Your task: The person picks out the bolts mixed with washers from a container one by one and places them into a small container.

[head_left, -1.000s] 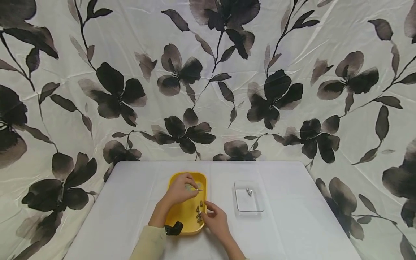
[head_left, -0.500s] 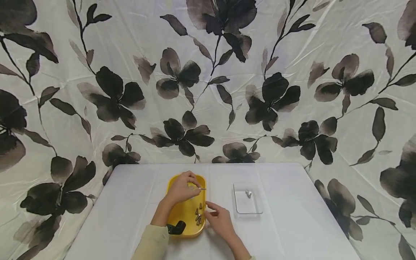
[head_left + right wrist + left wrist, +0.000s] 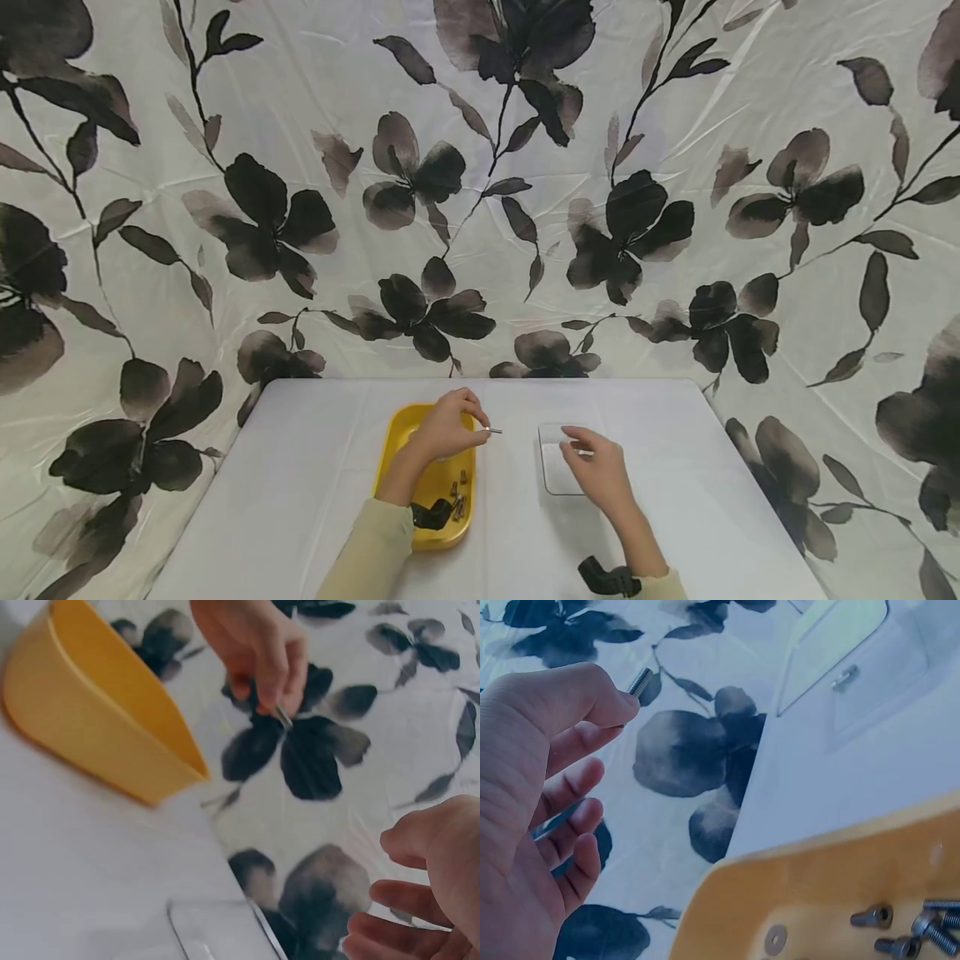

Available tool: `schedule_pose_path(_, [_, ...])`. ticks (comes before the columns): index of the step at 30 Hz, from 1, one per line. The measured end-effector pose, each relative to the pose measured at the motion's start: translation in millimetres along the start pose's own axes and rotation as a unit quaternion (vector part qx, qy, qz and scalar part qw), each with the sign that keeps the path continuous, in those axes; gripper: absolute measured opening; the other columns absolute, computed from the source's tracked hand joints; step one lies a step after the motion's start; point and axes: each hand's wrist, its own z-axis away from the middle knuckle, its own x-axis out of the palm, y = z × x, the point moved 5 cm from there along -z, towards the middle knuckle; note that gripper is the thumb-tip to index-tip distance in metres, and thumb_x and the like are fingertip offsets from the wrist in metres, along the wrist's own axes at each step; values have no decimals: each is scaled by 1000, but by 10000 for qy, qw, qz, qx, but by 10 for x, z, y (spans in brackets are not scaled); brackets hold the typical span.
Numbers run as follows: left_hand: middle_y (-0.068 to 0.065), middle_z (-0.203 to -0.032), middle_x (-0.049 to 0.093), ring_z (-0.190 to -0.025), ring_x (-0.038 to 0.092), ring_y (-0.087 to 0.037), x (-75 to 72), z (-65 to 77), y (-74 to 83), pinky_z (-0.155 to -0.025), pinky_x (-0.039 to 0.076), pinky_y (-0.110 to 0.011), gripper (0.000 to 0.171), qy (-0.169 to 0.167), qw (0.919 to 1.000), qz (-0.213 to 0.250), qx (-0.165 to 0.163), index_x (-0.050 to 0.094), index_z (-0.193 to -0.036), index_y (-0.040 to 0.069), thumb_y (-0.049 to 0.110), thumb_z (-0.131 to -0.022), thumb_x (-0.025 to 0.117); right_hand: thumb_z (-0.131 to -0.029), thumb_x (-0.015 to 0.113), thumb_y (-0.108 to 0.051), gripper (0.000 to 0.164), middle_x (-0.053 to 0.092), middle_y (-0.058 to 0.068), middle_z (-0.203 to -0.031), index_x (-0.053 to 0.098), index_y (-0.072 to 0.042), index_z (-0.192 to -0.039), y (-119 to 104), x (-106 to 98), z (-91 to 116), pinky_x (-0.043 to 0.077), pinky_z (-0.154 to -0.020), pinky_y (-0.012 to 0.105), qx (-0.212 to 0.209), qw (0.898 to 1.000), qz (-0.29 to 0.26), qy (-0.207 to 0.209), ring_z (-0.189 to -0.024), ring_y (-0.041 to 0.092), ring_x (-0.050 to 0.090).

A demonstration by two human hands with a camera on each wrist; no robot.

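My left hand (image 3: 448,427) pinches a small threaded bolt (image 3: 640,681) between thumb and index finger, raised over the far right edge of the yellow tray (image 3: 435,479). In the left wrist view the other fingers are loosely bent. Several socket-head bolts (image 3: 877,915) lie in the tray, with a flat washer (image 3: 775,940) near them. My right hand (image 3: 606,468) is over the clear plastic box (image 3: 542,467), thumb and fingers apart. Nothing shows between its fingers in the right wrist view. A bolt (image 3: 845,678) is visible in the box, partly covered by that hand in the head view.
A white-covered table (image 3: 300,483) carries both containers, with the tray on the left and the box on the right. Behind it hangs a floral cloth (image 3: 480,217). Black wrist mounts (image 3: 600,575) sit near the sleeves.
My right hand has gone from the tray's right edge across to the clear box. My left hand has shifted right, still pinching the bolt.
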Motion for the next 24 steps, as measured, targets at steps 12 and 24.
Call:
schedule_pose_path(12, [10,-91,53,-92,49,-14,325,-157,33,-86,44,-37,6,-179,9998,107,12,74,-75,27,26,-76,80,-89,69,-13,31,60,23,-124,67,-3,-119,656,-294,-121,51,-86,45,863,9935,743,-20,-110,40,60])
schedule_pose_path(24, [8,-92,54,-94,52,-18,531,-243,87,-87,45,-35,5,-140,9998,172,-27,75,-79,25,27,-77,79,-92,65,-14,41,54,26,-131,58,-2,-131,1070,-180,-23,51,-86,48,1707,9852,-123,-112,-111,42,59])
